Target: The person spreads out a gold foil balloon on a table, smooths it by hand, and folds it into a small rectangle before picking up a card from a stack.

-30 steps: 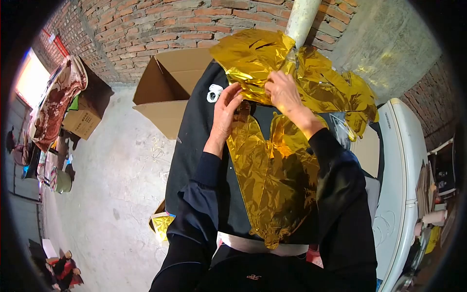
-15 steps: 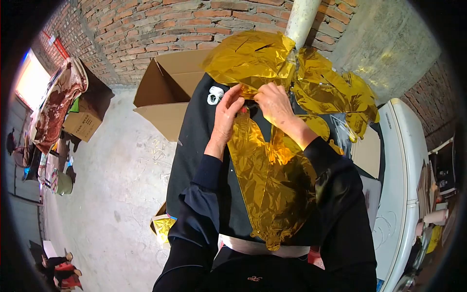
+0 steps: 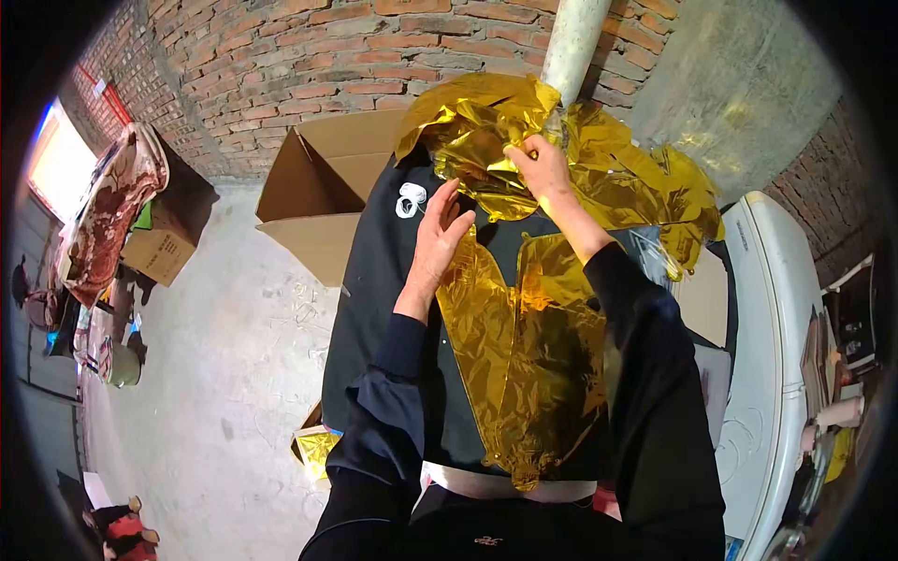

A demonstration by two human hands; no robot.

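Note:
A flat gold foil balloon (image 3: 538, 374) lies on the black-covered table in front of me, its narrow end towards my body. My right hand (image 3: 545, 173) pinches the edge of a crumpled gold foil sheet (image 3: 482, 154), which looks like another balloon, at the table's far side. Just left of the flat balloon's upper end, my left hand (image 3: 437, 245) hovers with fingers apart and nothing in them. White coils of string or ribbon (image 3: 410, 200) sit beyond its fingertips. More gold foil balloons (image 3: 636, 178) are heaped at the far right.
An open cardboard box (image 3: 313, 187) stands beyond the table's left edge. A whitish pole (image 3: 572, 47) rises behind the foil, before a brick wall (image 3: 374, 56). A white appliance (image 3: 772, 346) borders the right side. A small box with gold packets (image 3: 316, 447) is at lower left.
My right hand has moved up and away, drawing crumpled foil with it. The left hand has come off the foil and opened. The flat balloon's upper end is now uncovered.

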